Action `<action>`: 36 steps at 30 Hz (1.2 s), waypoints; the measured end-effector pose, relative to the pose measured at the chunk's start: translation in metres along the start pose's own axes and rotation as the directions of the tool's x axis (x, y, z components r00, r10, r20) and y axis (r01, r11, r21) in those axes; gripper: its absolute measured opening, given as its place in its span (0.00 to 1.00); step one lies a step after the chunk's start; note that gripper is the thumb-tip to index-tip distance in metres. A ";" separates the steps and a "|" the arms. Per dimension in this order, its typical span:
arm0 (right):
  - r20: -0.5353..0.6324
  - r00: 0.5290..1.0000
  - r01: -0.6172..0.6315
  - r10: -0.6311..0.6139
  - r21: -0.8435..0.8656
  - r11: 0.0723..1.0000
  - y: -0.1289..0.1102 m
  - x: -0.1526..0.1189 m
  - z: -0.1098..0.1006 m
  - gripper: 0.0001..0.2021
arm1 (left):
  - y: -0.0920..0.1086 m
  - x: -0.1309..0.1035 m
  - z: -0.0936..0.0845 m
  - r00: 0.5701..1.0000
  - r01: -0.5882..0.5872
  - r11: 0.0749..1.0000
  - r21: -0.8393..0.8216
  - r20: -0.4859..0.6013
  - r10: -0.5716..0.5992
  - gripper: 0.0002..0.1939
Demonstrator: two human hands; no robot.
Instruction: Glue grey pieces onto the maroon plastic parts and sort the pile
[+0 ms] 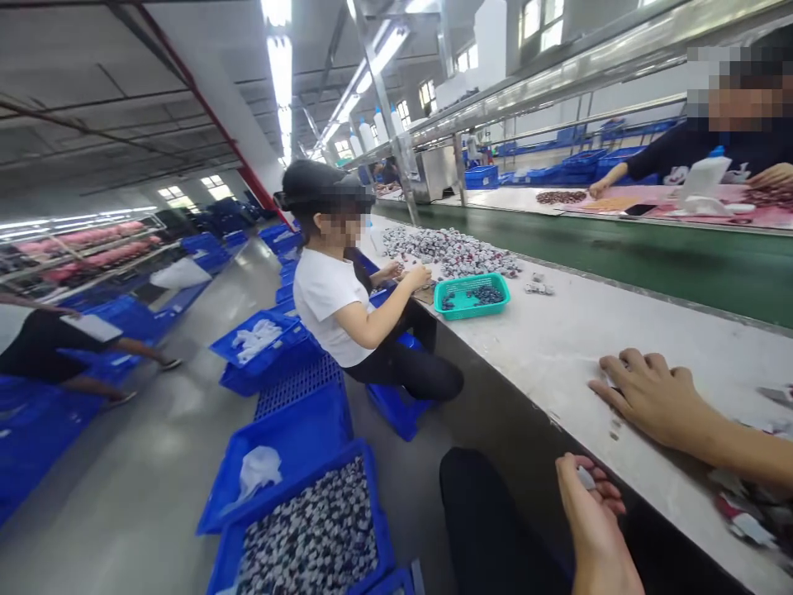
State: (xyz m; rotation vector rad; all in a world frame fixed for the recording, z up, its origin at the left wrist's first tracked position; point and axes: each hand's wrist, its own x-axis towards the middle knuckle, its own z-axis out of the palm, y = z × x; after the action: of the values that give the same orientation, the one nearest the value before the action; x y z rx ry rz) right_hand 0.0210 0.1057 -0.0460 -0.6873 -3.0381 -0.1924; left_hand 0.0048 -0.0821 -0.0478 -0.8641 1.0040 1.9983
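Note:
My right hand (657, 401) rests palm down on the white tabletop (570, 330), fingers spread and slightly bent. Something small and pale shows beneath its index finger and thumb; I cannot make out what. Just below the table edge, my left hand (588, 516) is turned palm up with its fingers curled around a small whitish piece (586, 478). Small pale scraps (614, 428) lie on the table by my right wrist. A pile of small white and dark red pieces (747, 521) sits at the lower right, partly hidden by my forearm.
A co-worker in a white shirt (328, 297) sits farther along the table near a green basket (472, 297) and a large heap of small pieces (446, 248). Blue crates (384, 529) stand on the floor. A green conveyor (619, 252) runs behind; another person (669, 157) works across it.

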 end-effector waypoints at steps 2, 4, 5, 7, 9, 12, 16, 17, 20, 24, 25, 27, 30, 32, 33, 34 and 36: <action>0.097 0.995 0.011 -0.001 -0.102 0.995 0.000 0.001 -0.013 0.23 | 0.002 -0.005 -0.001 1.000 0.004 1.000 0.006 0.010 -0.004 0.15; 0.168 0.985 -0.009 0.029 -0.118 0.993 -0.004 0.002 -0.032 0.23 | 0.007 -0.012 -0.004 1.000 0.001 1.000 0.029 0.024 -0.002 0.12; 0.182 0.982 -0.026 0.043 -0.096 0.995 -0.007 0.004 -0.043 0.23 | 0.010 -0.015 -0.005 0.999 -0.005 0.999 0.042 0.034 0.003 0.11; 0.227 0.973 -0.052 0.050 0.004 0.999 -0.012 0.009 -0.060 0.20 | 0.017 -0.021 -0.007 0.997 -0.036 0.998 0.059 0.063 0.032 0.09; 0.240 0.969 -0.061 0.057 0.009 0.998 -0.011 0.016 -0.068 0.20 | 0.025 -0.023 -0.007 0.993 -0.062 0.996 0.058 0.103 0.056 0.09; 0.259 0.961 -0.094 0.092 -0.005 0.996 -0.001 0.026 -0.069 0.19 | 0.033 -0.022 -0.006 0.985 -0.034 0.998 0.058 0.171 0.024 0.10; 0.229 0.963 -0.156 0.144 0.035 0.987 0.016 0.033 -0.075 0.19 | 0.036 -0.033 -0.006 0.969 0.035 0.996 0.082 0.241 -0.054 0.11; 0.211 0.965 -0.170 0.155 0.056 0.984 0.020 0.034 -0.079 0.20 | 0.037 -0.036 -0.005 0.964 0.053 0.995 0.087 0.257 -0.073 0.12; 0.146 0.972 -0.204 0.185 0.126 0.971 0.030 0.040 -0.093 0.21 | 0.037 -0.044 0.000 0.945 0.097 0.991 0.093 0.303 -0.121 0.13; 0.072 0.987 -0.155 0.143 0.224 0.962 0.013 0.028 -0.113 0.19 | 0.039 -0.051 0.021 0.927 0.129 0.990 0.064 0.346 -0.143 0.14; 0.065 0.993 -0.110 0.096 0.259 0.960 0.002 0.019 -0.117 0.18 | 0.040 -0.051 0.027 0.922 0.137 0.989 0.051 0.357 -0.146 0.16; 0.059 0.997 0.022 -0.043 0.317 0.948 -0.027 -0.005 -0.119 0.15 | 0.045 -0.052 0.040 0.913 0.162 0.986 0.029 0.374 -0.161 0.20; 0.017 0.966 0.247 -0.259 0.248 0.937 -0.069 -0.039 -0.113 0.12 | 0.053 -0.051 0.049 0.905 0.209 0.978 0.007 0.377 -0.196 0.22; -0.021 0.943 0.331 -0.332 0.166 0.929 -0.086 -0.053 -0.105 0.11 | 0.057 -0.049 0.046 0.902 0.231 0.973 -0.010 0.376 -0.210 0.21; -0.042 0.935 0.354 -0.352 0.153 0.922 -0.091 -0.057 -0.102 0.11 | 0.058 -0.048 0.043 0.901 0.237 0.971 -0.019 0.378 -0.212 0.20; -0.064 0.928 0.372 -0.367 0.158 0.914 -0.093 -0.059 -0.099 0.12 | 0.058 -0.046 0.039 0.900 0.241 0.970 -0.027 0.382 -0.212 0.19; -0.109 0.913 0.407 -0.392 0.193 0.893 -0.094 -0.061 -0.094 0.14 | 0.057 -0.042 0.031 0.893 0.241 0.969 -0.044 0.400 -0.204 0.18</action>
State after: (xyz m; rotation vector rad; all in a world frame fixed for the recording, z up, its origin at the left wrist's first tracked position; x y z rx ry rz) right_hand 0.0345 -0.0165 0.0331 -0.0334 -3.0328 0.1039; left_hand -0.0285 -0.0926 0.0212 -0.5603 0.5597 1.9265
